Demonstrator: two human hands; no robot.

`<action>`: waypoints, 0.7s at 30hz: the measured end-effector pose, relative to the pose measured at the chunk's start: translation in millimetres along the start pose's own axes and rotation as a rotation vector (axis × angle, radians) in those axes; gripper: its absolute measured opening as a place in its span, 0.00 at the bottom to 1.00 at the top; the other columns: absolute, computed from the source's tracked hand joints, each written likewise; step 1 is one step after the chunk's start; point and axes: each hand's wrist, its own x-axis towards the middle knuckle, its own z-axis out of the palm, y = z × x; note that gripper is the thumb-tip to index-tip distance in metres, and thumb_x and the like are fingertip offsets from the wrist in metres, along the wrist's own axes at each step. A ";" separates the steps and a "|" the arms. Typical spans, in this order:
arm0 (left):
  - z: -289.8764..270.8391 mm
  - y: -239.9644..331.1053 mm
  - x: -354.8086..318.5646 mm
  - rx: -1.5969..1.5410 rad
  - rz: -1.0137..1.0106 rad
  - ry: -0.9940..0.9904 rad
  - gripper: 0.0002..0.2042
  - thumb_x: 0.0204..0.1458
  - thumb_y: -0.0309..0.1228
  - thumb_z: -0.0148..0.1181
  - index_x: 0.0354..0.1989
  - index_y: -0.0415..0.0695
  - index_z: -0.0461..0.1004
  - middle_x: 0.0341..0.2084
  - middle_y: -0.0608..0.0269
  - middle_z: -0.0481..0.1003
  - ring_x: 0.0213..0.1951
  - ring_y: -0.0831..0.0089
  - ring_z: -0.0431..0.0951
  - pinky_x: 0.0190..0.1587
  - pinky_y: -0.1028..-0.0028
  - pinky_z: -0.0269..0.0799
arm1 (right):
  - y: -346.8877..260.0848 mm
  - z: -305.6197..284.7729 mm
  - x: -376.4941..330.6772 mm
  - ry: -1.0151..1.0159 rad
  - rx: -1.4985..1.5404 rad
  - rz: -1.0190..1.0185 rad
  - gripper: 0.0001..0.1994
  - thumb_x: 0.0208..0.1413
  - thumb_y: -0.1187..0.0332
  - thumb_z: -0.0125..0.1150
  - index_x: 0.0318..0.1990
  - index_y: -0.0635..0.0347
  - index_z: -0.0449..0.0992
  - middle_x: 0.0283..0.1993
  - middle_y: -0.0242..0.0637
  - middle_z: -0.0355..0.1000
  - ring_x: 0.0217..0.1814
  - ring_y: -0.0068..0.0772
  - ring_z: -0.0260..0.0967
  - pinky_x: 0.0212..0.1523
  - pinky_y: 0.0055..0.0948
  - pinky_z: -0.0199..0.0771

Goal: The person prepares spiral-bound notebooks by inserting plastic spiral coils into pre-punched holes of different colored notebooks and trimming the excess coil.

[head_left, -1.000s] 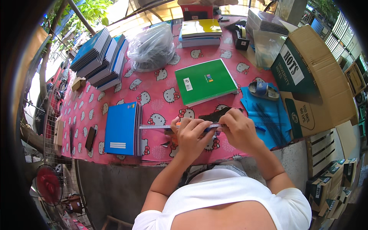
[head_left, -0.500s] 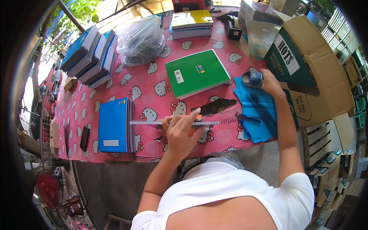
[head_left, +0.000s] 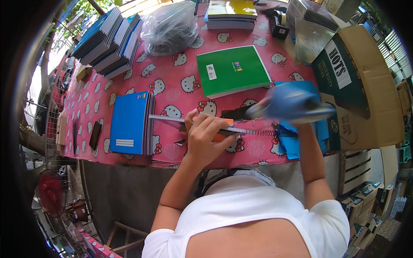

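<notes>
The left hand [head_left: 205,136] is pressing, fingers curled, on the ruler [head_left: 172,119]. The right hand [head_left: 275,103] is lifting a blurred blue cover [head_left: 297,99]; its grip is unclear

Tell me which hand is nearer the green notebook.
Right. The right hand, blurred and holding something blue, is just right of the green notebook. The left hand rests lower down on the ruler.

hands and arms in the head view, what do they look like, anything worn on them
Both forearms are bare, with no gloves, watch or rings visible. The left hand shows clearly; the right hand is motion-blurred. A short-sleeved white top covers the shoulders.
</notes>
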 end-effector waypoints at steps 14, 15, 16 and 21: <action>-1.5 -3.1 1.0 -0.051 -0.085 -0.005 0.17 0.30 0.35 0.75 0.31 0.49 0.76 0.28 0.69 0.77 0.34 0.71 0.74 0.54 0.65 0.55 | -5.5 37.8 25.6 -0.333 -0.303 0.174 0.20 0.29 0.77 0.71 0.37 0.62 0.75 0.35 0.35 0.76 0.37 0.35 0.74 0.42 0.30 0.72; -5.1 -3.5 3.6 -0.015 -0.081 0.000 0.18 0.31 0.36 0.74 0.33 0.49 0.76 0.31 0.69 0.76 0.37 0.70 0.73 0.56 0.63 0.53 | -1.7 33.9 33.2 -0.346 -0.612 0.151 0.26 0.34 0.74 0.71 0.46 0.61 0.72 0.41 0.35 0.74 0.41 0.32 0.72 0.46 0.29 0.72; -6.9 -5.1 7.4 0.019 -0.072 0.017 0.19 0.32 0.36 0.73 0.35 0.49 0.76 0.34 0.69 0.76 0.41 0.68 0.72 0.57 0.61 0.51 | 1.0 27.6 41.6 -0.355 -0.933 0.118 0.31 0.39 0.72 0.70 0.56 0.59 0.68 0.47 0.35 0.73 0.46 0.29 0.71 0.49 0.29 0.72; -25.4 -17.2 5.0 0.137 -0.143 -0.089 0.17 0.29 0.41 0.74 0.29 0.52 0.78 0.41 0.71 0.74 0.48 0.68 0.69 0.62 0.50 0.34 | 19.3 37.8 43.4 -0.281 -0.651 -0.174 0.21 0.29 0.75 0.70 0.39 0.59 0.75 0.34 0.39 0.75 0.36 0.23 0.71 0.38 0.25 0.71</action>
